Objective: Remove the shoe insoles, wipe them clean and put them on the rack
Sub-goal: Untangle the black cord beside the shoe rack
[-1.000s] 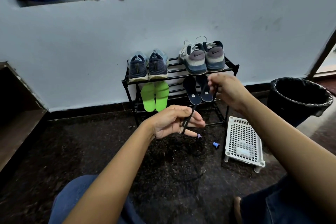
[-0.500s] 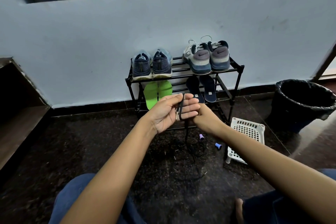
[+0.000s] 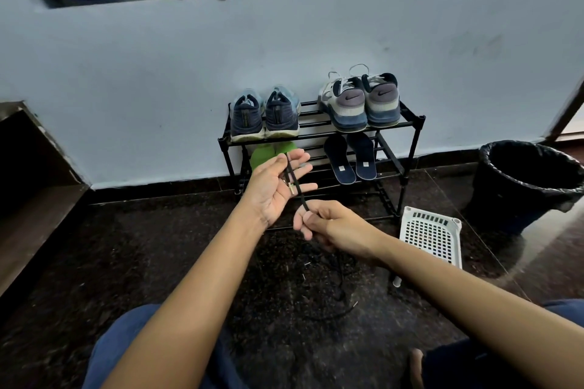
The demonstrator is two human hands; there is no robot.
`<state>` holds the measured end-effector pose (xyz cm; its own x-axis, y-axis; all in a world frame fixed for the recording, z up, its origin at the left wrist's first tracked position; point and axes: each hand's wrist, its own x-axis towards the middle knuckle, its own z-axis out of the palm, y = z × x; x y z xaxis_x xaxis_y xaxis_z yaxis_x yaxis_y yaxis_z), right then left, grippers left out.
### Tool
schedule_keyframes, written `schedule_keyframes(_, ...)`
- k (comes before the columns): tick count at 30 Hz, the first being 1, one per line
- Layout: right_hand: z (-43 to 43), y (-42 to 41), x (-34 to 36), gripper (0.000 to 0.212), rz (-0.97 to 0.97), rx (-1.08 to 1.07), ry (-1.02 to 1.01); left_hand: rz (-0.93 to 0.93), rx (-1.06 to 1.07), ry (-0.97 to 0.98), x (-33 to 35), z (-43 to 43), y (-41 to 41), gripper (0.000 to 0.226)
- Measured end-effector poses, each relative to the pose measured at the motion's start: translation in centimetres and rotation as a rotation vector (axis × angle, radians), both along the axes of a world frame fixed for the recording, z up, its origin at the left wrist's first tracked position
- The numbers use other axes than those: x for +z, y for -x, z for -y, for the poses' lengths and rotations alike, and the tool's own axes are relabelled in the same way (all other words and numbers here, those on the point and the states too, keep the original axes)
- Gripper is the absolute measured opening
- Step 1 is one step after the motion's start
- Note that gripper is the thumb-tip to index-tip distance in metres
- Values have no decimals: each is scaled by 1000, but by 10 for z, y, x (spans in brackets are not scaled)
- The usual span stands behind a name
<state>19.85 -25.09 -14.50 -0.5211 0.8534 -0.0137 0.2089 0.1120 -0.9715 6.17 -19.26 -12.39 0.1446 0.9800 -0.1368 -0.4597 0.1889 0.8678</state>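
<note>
On the lower shelf of the black metal rack point(image 3: 316, 135) sit green foam insoles point(image 3: 262, 155) and navy insoles point(image 3: 338, 161). Now the left hand point(image 3: 275, 186) lies with fingers nearly straight, thin black shoelace point(image 3: 295, 181) draped across; the right hand point(image 3: 328, 224) pinches it. Keep it taut, I'd say!

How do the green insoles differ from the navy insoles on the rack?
The green insoles are bright and half hidden behind the left hand; the navy insoles are dark and fully visible. The navy insoles bear small pale heel labels; none shows on the green insoles. Both pairs sit under the rack's top shelf.
</note>
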Motion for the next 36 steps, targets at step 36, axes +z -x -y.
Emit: schedule_keyframes(36, -58, -72, 17, 52, 628, -209, -199, 42, -584, 53, 10, 27, -12, 32)
